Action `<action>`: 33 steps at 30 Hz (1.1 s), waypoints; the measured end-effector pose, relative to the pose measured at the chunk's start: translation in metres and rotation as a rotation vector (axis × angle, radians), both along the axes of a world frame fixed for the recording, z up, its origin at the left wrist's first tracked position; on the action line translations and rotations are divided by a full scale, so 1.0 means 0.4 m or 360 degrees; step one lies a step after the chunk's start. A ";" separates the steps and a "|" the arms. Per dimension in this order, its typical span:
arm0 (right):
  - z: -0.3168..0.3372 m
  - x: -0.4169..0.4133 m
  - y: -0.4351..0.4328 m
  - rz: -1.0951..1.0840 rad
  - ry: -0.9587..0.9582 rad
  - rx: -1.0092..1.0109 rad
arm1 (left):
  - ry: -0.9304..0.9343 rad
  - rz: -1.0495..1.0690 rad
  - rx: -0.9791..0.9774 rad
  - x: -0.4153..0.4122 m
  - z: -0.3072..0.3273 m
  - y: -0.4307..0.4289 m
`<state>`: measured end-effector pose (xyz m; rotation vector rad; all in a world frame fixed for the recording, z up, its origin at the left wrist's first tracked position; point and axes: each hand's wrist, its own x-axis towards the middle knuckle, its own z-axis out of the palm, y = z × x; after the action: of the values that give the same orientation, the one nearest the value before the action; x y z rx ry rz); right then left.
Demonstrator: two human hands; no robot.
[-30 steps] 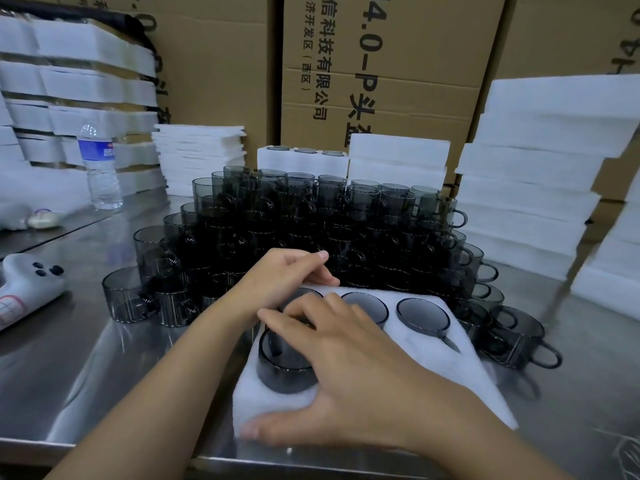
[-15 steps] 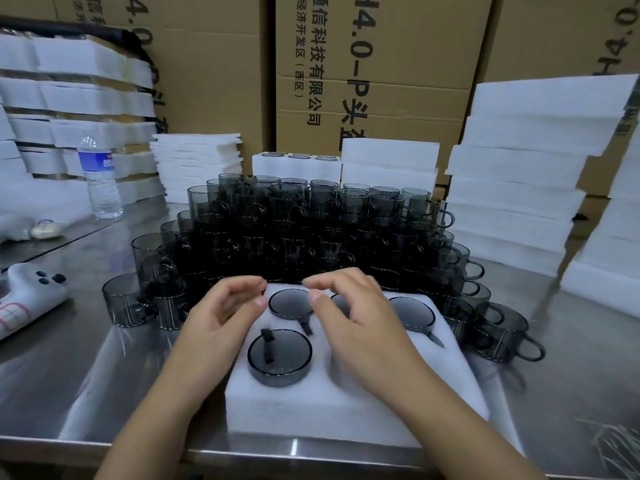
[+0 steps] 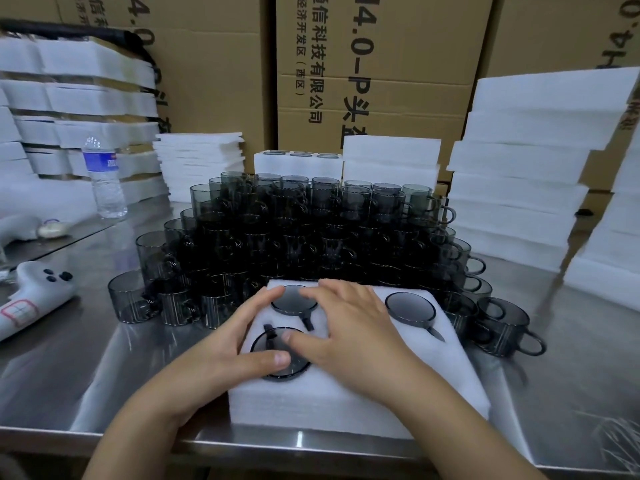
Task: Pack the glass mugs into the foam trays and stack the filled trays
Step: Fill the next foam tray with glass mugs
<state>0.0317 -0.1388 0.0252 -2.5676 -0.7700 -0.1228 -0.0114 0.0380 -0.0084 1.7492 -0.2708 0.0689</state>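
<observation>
Tray (image 3: 450, 382) at near table (image 3: 69, 375) edge, in front of mug pile (image 3: 311, 237). Three mugs visible in its holes, bases up: near mug (image 3: 296, 366), two behind. Left hand (image 3: 225, 351) and right hand (image 3: 346, 327) lie flat on tray, thumbs pressing near mug; each grip released.

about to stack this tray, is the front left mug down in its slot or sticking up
Almost down: the front left mug sits low in the foam tray, but a strip of wall shows at its near edge.
</observation>
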 end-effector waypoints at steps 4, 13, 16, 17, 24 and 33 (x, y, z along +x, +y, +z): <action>0.001 0.007 0.003 0.0040 0.0011 -0.0079 | 0.0002 -0.0024 0.0002 0.002 0.010 -0.005; -0.013 0.017 0.000 -0.0001 -0.0059 -0.0009 | -0.0058 0.0123 -0.0097 -0.009 0.030 -0.009; -0.012 0.020 0.001 0.0006 -0.0050 0.0074 | -0.0303 0.0230 0.0194 0.011 0.098 -0.022; -0.008 0.022 0.000 -0.0007 -0.0018 0.0176 | -0.0381 0.0213 0.0250 0.027 0.123 -0.034; 0.009 0.043 -0.035 -0.0271 0.0475 0.1429 | -0.0387 -0.0032 0.0666 0.204 0.170 -0.119; 0.004 0.042 -0.044 -0.0391 0.0571 0.1870 | -0.0219 -0.0281 0.0907 0.253 0.109 -0.123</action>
<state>0.0484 -0.1565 0.0267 -1.4703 -0.1245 -0.1305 0.0898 -0.0110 0.0351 2.2797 -0.5879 -0.0199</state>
